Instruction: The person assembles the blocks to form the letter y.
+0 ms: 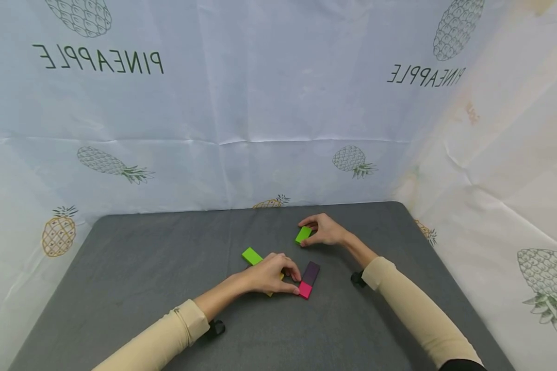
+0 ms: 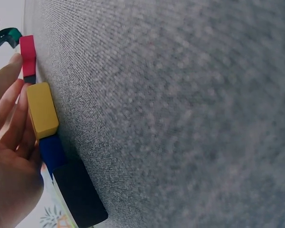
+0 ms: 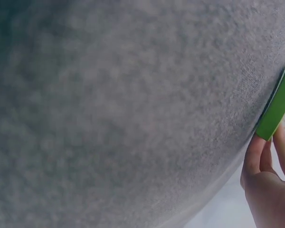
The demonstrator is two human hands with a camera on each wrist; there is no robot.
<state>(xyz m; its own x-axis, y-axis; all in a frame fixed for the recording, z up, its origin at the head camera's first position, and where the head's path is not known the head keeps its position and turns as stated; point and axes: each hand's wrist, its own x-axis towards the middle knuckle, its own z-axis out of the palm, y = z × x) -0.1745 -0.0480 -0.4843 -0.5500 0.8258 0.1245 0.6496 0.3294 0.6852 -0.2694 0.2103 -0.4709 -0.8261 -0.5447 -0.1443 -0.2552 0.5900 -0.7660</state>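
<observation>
My left hand (image 1: 271,273) reaches over a row of blocks, fingers loosely bent. Its thumb tip is at the side of a pink block (image 1: 306,290), which lies end to end with a dark purple block (image 1: 311,273). Beneath that hand, a yellow block (image 2: 43,110), a blue block (image 2: 52,154) and a light green block (image 1: 252,256) run in a line; the hand hides much of them in the head view. Farther back and to the right, my right hand (image 1: 326,230) pinches a second green block (image 1: 303,235) between thumb and fingers, close to the table.
The blocks lie on a grey cloth-covered table (image 1: 167,257). Behind it hangs a white curtain (image 1: 269,93) with pineapple prints, and it continues along the right side. A black wrist device (image 1: 215,328) sits under the left cuff.
</observation>
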